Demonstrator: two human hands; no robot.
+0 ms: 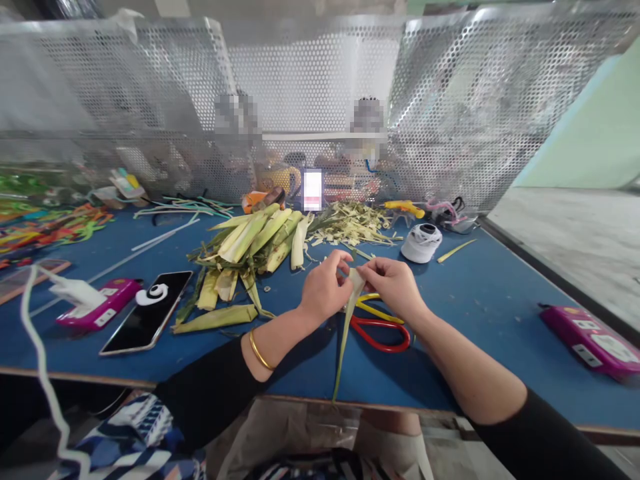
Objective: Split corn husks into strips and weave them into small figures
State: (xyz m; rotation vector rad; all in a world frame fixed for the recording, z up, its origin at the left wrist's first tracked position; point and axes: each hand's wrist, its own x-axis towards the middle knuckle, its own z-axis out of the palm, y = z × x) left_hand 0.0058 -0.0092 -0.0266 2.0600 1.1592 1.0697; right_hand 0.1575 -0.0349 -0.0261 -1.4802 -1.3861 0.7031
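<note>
A narrow, pale green strip of corn husk (345,333) hangs between my hands, its tapered end reaching down toward the table's front edge. My right hand (395,287) pinches the wide upper end between thumb and fingers. On the other side, my left hand (325,287) has curled fingers closed at the strip's left edge. Beneath the strip and my right hand lie scissors with a red handle loop (385,349) and a yellow handle (383,312); their blades are hidden. A pile of corn husks (255,240) rests to the left of my hands.
Shredded husk (353,223) is heaped behind my hands. A white tape roll (421,244) stands right of it. Left lie a phone (150,320) and a purple pack (117,300); another purple pack (593,340) is far right. A perforated metal screen (315,80) borders the blue table (465,320).
</note>
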